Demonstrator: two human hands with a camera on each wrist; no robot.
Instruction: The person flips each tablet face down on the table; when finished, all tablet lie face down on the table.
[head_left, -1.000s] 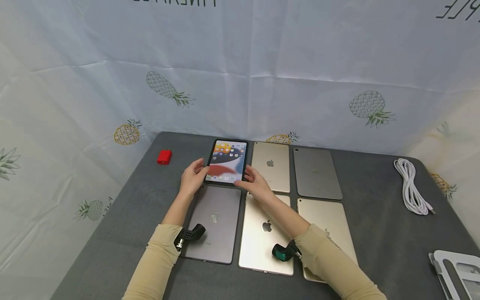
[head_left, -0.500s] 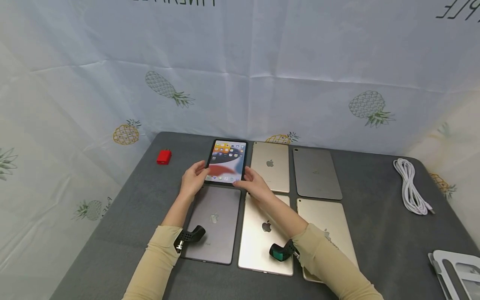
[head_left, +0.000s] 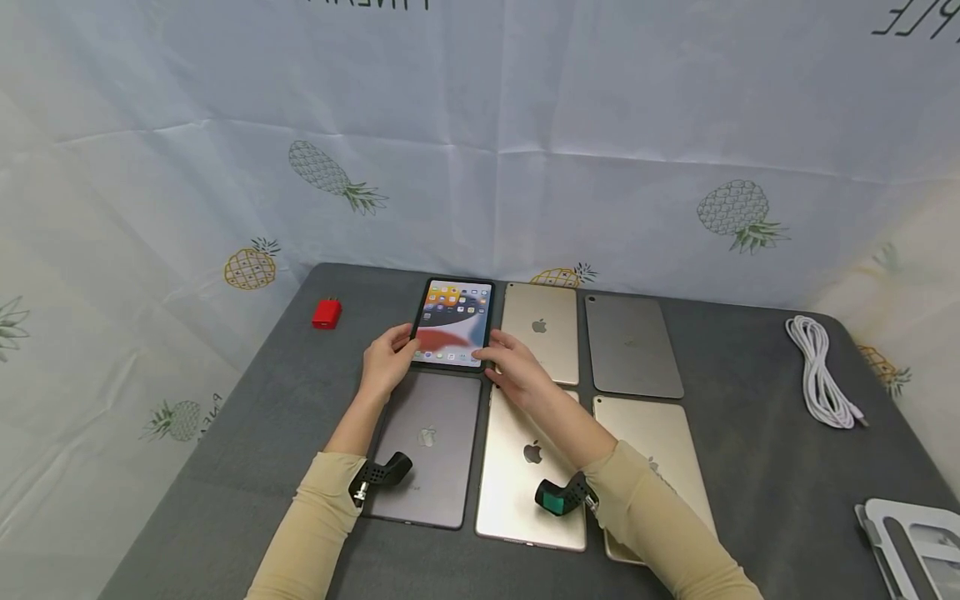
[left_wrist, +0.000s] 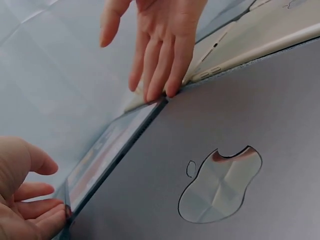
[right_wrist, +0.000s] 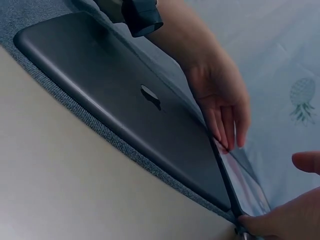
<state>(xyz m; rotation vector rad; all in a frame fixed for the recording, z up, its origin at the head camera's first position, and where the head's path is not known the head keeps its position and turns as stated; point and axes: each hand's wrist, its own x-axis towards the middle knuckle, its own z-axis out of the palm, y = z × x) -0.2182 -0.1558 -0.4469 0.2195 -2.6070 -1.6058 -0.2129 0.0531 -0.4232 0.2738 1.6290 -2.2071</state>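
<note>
A tablet with its screen lit [head_left: 452, 312] lies face up at the back of the table. My left hand [head_left: 386, 362] is at its left edge, fingertips against the side. On the other side, my right hand [head_left: 519, 371] touches the lower right corner. The left wrist view shows the right hand's straight fingers [left_wrist: 162, 60] reaching down to that corner, thumb held apart. Seen from the right wrist, the left hand [right_wrist: 222, 95] has extended fingers along the opposite edge. Just in front lies a grey tablet [head_left: 427, 475], back up, its logo plain in the left wrist view.
Gold tablets [head_left: 540, 333] lie back up to the right, one [head_left: 517, 500] beneath my right forearm. A grey one [head_left: 633, 350] and another gold one [head_left: 645, 433] are further right. A red charger [head_left: 326, 314], white cable [head_left: 821, 375] and white stand [head_left: 915, 533] sit around.
My right hand has shifted slightly, its thumb moving up and off the lit tablet's corner, with a lower finger now showing beneath. The left hand and the tablets are nearly still.
</note>
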